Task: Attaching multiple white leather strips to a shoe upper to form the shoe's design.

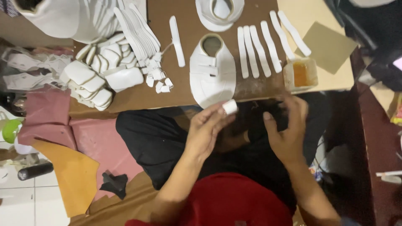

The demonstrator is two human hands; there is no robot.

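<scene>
My left hand pinches a small white piece between thumb and fingers, just below the near edge of the brown board. My right hand hovers beside it with fingers spread and nothing visible in it. A white shoe upper with straps lies on the board right above my hands. Several white strips lie in a row to its right. A small clear tub of amber glue stands just above my right hand.
Stacks of white cut pieces fill the board's left side, with one loose strip and another white upper at the far edge. Tan cardboard lies at the right. Pink and orange sheets and a black scrap lie on the floor.
</scene>
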